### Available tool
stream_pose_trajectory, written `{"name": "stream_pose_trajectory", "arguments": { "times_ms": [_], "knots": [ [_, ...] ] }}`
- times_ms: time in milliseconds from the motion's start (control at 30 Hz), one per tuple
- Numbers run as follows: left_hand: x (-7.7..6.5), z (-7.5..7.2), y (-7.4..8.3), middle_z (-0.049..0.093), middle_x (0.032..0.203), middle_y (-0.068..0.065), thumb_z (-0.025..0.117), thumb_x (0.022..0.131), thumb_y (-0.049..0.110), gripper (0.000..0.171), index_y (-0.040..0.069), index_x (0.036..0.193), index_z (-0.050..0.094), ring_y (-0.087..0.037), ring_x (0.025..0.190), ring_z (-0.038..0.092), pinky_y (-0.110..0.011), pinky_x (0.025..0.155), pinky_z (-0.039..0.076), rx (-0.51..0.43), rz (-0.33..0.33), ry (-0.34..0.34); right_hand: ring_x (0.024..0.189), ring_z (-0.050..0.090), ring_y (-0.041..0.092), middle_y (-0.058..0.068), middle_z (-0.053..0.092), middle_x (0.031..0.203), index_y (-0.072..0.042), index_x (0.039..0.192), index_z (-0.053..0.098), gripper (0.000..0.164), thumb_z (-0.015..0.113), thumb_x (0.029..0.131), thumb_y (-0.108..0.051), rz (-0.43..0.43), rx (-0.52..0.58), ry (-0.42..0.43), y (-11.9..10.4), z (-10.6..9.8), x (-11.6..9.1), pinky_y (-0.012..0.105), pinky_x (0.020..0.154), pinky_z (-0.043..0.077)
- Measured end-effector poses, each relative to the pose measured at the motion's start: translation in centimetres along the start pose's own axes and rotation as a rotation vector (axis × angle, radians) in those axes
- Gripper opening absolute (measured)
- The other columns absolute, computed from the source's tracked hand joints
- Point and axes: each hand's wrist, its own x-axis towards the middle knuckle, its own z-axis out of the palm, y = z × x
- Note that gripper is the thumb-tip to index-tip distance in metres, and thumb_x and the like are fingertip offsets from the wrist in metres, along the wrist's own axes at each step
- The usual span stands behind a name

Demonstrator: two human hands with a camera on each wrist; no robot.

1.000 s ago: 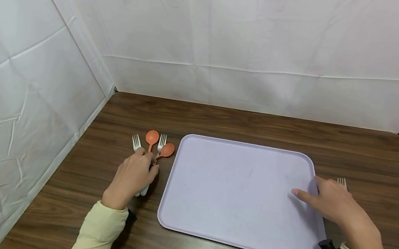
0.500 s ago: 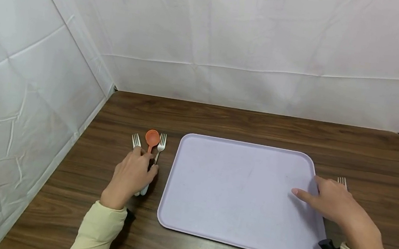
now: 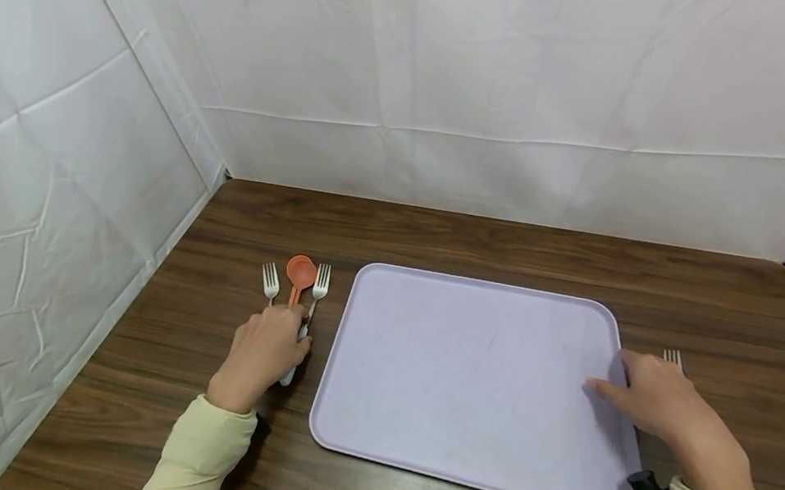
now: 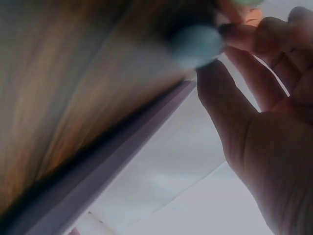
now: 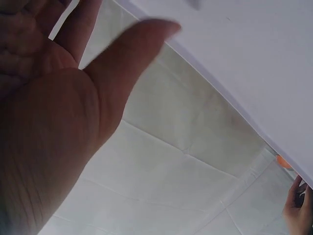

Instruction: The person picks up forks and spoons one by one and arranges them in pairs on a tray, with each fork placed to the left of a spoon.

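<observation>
My left hand [image 3: 262,354] grips a bunch of cutlery left of the tray. Two orange spoons [image 3: 302,273] overlap bowl on bowl, between a left fork [image 3: 270,279] and a right fork [image 3: 322,280]. Fork tines and spoon bowls point away from me; the palm hides most of the handles. In the left wrist view, thumb and finger close about a pale handle end [image 4: 196,46]. Over the right rim of the lilac tray [image 3: 464,379] lies my right hand [image 3: 662,403], thumb above the tray. Behind its fingers a third fork [image 3: 673,357] is partly hidden.
The tray rests flat on a dark wood-grain table [image 3: 482,244]. White cloth walls [image 3: 459,80] stand along the back and the left side, with another panel at the right edge.
The right spoon has swung left, out of sight under the hand, and now overlaps the other spoon. My left hand and the forks shift slightly right. The right thumb draws in a little.
</observation>
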Motion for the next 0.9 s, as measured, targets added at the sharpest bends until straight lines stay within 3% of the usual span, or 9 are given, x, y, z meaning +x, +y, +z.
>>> {"name": "stream_pose_trajectory", "arguments": {
  "times_ms": [100, 167, 433, 533, 633, 867, 900],
  "knots": [
    [0.0, 0.0, 0.2, 0.055, 0.069, -0.007, 0.070, 0.075, 0.018, 0.014, 0.009, 0.078, 0.059, -0.033, 0.055, 0.055, -0.043, 0.041, 0.039, -0.011, 0.006, 0.005, 0.071, 0.057, 0.029, 0.026, 0.060, 0.085, 0.020, 0.112, 0.048, 0.057, 0.068, 0.081, -0.024, -0.004, -0.009, 0.004, 0.1, 0.1, 0.0, 0.044, 0.059, 0.047],
    [-0.1, -0.1, 0.2, 0.054, 0.067, -0.007, 0.068, 0.074, 0.015, 0.011, 0.009, 0.076, 0.058, -0.032, 0.053, 0.054, -0.042, 0.040, 0.039, -0.018, 0.011, 0.004, 0.073, 0.058, 0.032, 0.027, 0.060, 0.084, 0.021, 0.113, 0.047, 0.058, 0.069, 0.079, -0.021, -0.008, -0.030, 0.019, 0.1, 0.1, 0.0, 0.047, 0.061, 0.047],
    [-0.3, 0.1, 0.4, 0.049, 0.064, -0.007, 0.065, 0.073, 0.012, 0.010, 0.008, 0.078, 0.058, -0.026, 0.047, 0.047, -0.038, 0.037, 0.036, -0.032, 0.023, -0.010, 0.057, 0.049, 0.021, 0.004, 0.049, 0.065, 0.009, 0.097, 0.052, 0.030, 0.059, 0.074, -0.009, -0.017, -0.040, 0.034, 0.4, 0.2, 0.2, 0.034, 0.048, 0.037],
    [-0.3, 0.2, 0.5, 0.048, 0.061, -0.008, 0.064, 0.074, 0.012, 0.008, 0.008, 0.078, 0.057, -0.025, 0.046, 0.046, -0.038, 0.036, 0.035, -0.041, 0.026, -0.004, 0.060, 0.050, 0.024, 0.006, 0.051, 0.066, 0.013, 0.108, 0.049, 0.042, 0.058, 0.073, -0.008, -0.016, -0.044, 0.033, 0.6, 0.2, 0.2, 0.036, 0.048, 0.039],
    [-0.3, 0.2, 0.7, 0.048, 0.062, -0.007, 0.064, 0.073, 0.012, 0.010, 0.008, 0.081, 0.059, -0.025, 0.046, 0.046, -0.038, 0.037, 0.035, -0.047, 0.034, 0.008, 0.067, 0.052, 0.030, 0.016, 0.058, 0.074, 0.017, 0.116, 0.046, 0.051, 0.059, 0.073, -0.007, -0.007, -0.054, 0.029, 0.7, 0.2, 0.3, 0.042, 0.054, 0.043],
    [-0.2, -0.1, 1.2, 0.050, 0.063, -0.006, 0.064, 0.071, 0.011, 0.013, 0.010, 0.084, 0.061, -0.026, 0.050, 0.047, -0.039, 0.038, 0.035, -0.073, 0.064, 0.030, 0.068, 0.052, 0.031, 0.017, 0.058, 0.075, 0.020, 0.121, 0.041, 0.057, 0.058, 0.071, -0.003, 0.005, -0.044, 0.019, 0.8, 0.3, 0.2, 0.043, 0.058, 0.044],
    [-0.2, -0.1, 1.3, 0.049, 0.063, -0.006, 0.064, 0.071, 0.011, 0.013, 0.010, 0.084, 0.061, -0.026, 0.050, 0.047, -0.039, 0.039, 0.035, -0.075, 0.071, 0.034, 0.069, 0.053, 0.031, 0.021, 0.058, 0.079, 0.021, 0.121, 0.040, 0.058, 0.058, 0.071, -0.002, 0.013, -0.043, 0.015, 0.7, 0.3, 0.2, 0.042, 0.058, 0.044]
  ]
}}
